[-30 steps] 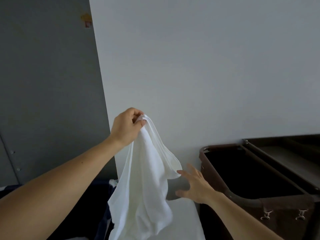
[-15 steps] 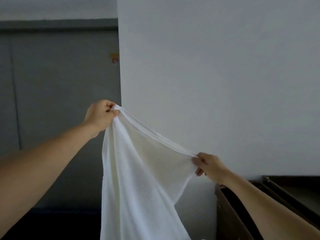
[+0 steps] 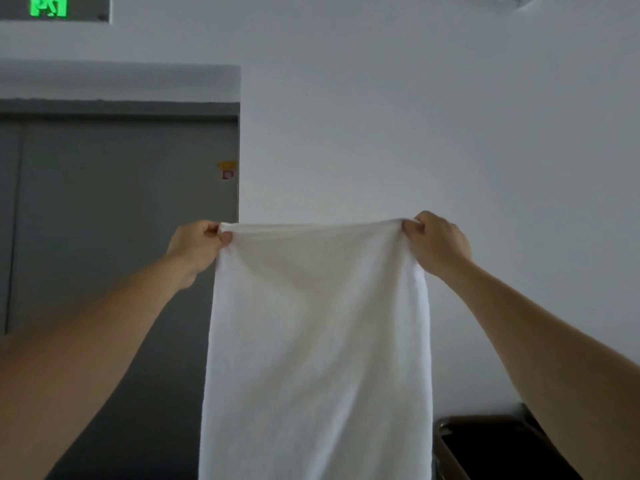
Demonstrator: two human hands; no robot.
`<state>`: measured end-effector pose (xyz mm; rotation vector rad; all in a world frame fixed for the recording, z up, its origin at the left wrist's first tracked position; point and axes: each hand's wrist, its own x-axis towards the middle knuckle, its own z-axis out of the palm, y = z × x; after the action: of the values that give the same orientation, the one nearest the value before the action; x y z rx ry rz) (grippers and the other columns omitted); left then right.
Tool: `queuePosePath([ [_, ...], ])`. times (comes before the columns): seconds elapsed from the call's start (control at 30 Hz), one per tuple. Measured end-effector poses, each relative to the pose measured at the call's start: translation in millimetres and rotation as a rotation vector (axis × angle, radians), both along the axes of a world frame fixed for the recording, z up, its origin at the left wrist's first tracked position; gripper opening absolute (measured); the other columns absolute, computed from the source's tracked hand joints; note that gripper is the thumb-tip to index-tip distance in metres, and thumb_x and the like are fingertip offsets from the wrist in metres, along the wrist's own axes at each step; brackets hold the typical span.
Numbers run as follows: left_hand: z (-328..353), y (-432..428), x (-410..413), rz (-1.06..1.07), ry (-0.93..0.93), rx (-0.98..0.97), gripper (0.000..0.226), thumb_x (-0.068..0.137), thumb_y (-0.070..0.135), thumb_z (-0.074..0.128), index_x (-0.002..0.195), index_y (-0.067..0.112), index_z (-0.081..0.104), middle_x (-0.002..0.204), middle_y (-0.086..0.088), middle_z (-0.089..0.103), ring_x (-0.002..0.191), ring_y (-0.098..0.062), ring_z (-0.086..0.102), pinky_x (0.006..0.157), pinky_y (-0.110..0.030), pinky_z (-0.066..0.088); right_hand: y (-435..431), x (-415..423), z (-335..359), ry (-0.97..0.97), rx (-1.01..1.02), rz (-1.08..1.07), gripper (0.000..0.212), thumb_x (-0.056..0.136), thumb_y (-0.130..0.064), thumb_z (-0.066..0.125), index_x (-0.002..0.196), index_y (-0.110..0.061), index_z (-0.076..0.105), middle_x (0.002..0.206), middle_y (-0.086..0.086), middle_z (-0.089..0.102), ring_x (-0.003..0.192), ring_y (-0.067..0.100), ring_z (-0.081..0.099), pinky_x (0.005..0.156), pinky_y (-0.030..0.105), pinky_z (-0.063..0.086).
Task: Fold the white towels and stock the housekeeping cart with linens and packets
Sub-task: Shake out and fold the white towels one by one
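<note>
A white towel hangs flat in front of me, stretched wide along its top edge and running down out of view at the bottom. My left hand pinches its top left corner. My right hand pinches the top right corner at about the same height. Both arms reach up and forward. A dark brown corner of the housekeeping cart shows at the lower right, partly behind my right forearm.
A grey door fills the left, with a small orange sticker near its right edge. A green exit sign glows at the top left. A plain white wall stands straight ahead.
My right hand took hold of the towel's edge and rose level with my left. The towel went from a bunched hang to spread flat. My view tilted up.
</note>
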<state>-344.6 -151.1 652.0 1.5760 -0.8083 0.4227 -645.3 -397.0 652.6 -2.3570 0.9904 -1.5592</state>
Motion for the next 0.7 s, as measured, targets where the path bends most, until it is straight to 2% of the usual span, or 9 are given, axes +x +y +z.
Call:
queuePosePath([
  [0.07, 2, 1, -3, 0.010, 0.030, -0.013, 0.024, 0.093, 0.025, 0.069, 0.115, 0.016, 0.069, 0.107, -0.001, 0.065, 0.094, -0.021, 0.058, 0.073, -0.032, 0.047, 3, 0, 1, -0.017, 0.140, 0.171, 0.033, 0.098, -0.033, 0.047, 0.071, -0.015, 0.047, 0.065, 0.001, 0.055, 0.063, 0.028, 0.065, 0.052, 0.028, 0.033],
  [0.13, 2, -1, -4, -0.038, 0.047, 0.008, 0.009, 0.094, 0.027, 0.068, 0.102, 0.022, 0.067, 0.101, 0.002, 0.066, 0.086, -0.020, 0.059, 0.056, -0.028, 0.045, 5, -6, 3, -0.117, 0.214, 0.260, 0.029, 0.097, -0.027, 0.049, 0.071, -0.014, 0.046, 0.055, 0.001, 0.053, 0.058, 0.029, 0.071, 0.050, 0.029, 0.036],
  [0.2, 3, -4, -8, -0.137, 0.113, -0.062, 0.004, 0.095, 0.023, 0.067, 0.091, 0.022, 0.065, 0.098, -0.001, 0.066, 0.077, -0.018, 0.059, 0.041, -0.024, 0.045, 6, -10, 7, -0.242, 0.237, 0.288, 0.025, 0.097, -0.026, 0.047, 0.076, -0.013, 0.048, 0.058, 0.005, 0.056, 0.060, 0.034, 0.072, 0.054, 0.037, 0.043],
  [0.23, 5, -6, -11, -0.195, 0.168, -0.106, 0.006, 0.095, 0.020, 0.066, 0.091, 0.021, 0.064, 0.099, -0.004, 0.064, 0.076, -0.018, 0.059, 0.039, -0.023, 0.047, 7, -12, 7, -0.266, 0.244, 0.300, 0.024, 0.097, -0.026, 0.046, 0.077, -0.013, 0.049, 0.061, 0.007, 0.058, 0.059, 0.036, 0.072, 0.056, 0.040, 0.046],
  [0.33, 5, -7, -15, -0.320, 0.264, -0.162, 0.002, 0.097, 0.014, 0.063, 0.097, 0.015, 0.061, 0.109, -0.011, 0.060, 0.084, -0.024, 0.060, 0.043, -0.029, 0.055, 9, -18, 1, -0.262, 0.186, 0.313, 0.023, 0.096, -0.028, 0.049, 0.080, -0.012, 0.052, 0.054, 0.009, 0.065, 0.051, 0.029, 0.069, 0.056, 0.038, 0.051],
  [0.43, 4, -9, -19, -0.327, 0.284, -0.257, 0.002, 0.099, 0.014, 0.060, 0.099, 0.015, 0.059, 0.112, -0.008, 0.055, 0.091, -0.026, 0.059, 0.046, -0.034, 0.058, 10, -18, -4, -0.284, 0.076, 0.264, 0.025, 0.097, -0.034, 0.046, 0.083, -0.015, 0.054, 0.051, 0.007, 0.066, 0.045, 0.019, 0.062, 0.053, 0.032, 0.048],
  [0.53, -11, -12, -24, -0.307, 0.298, -0.267, 0.007, 0.100, 0.010, 0.057, 0.106, 0.007, 0.056, 0.113, -0.009, 0.053, 0.094, -0.028, 0.058, 0.044, -0.035, 0.057, 10, -15, -14, -0.135, 0.090, 0.230, 0.026, 0.099, -0.035, 0.044, 0.089, -0.014, 0.055, 0.064, 0.012, 0.066, 0.064, 0.029, 0.065, 0.065, 0.039, 0.053],
  [0.6, -26, -13, -23, -0.306, 0.249, -0.217, 0.011, 0.101, 0.011, 0.056, 0.110, 0.005, 0.057, 0.116, -0.011, 0.052, 0.092, -0.027, 0.058, 0.046, -0.035, 0.058, 5, -18, -22, -0.138, 0.060, 0.179, 0.026, 0.101, -0.037, 0.043, 0.090, -0.016, 0.055, 0.074, 0.009, 0.064, 0.076, 0.032, 0.063, 0.070, 0.039, 0.052],
  [0.7, -43, -12, -21, -0.309, 0.203, -0.184, 0.009, 0.101, 0.014, 0.057, 0.106, 0.007, 0.059, 0.113, -0.008, 0.054, 0.091, -0.027, 0.059, 0.049, -0.034, 0.059, -3, -18, -35, -0.101, 0.075, 0.144, 0.027, 0.101, -0.037, 0.040, 0.092, -0.017, 0.054, 0.076, 0.009, 0.065, 0.080, 0.032, 0.062, 0.071, 0.039, 0.050],
])
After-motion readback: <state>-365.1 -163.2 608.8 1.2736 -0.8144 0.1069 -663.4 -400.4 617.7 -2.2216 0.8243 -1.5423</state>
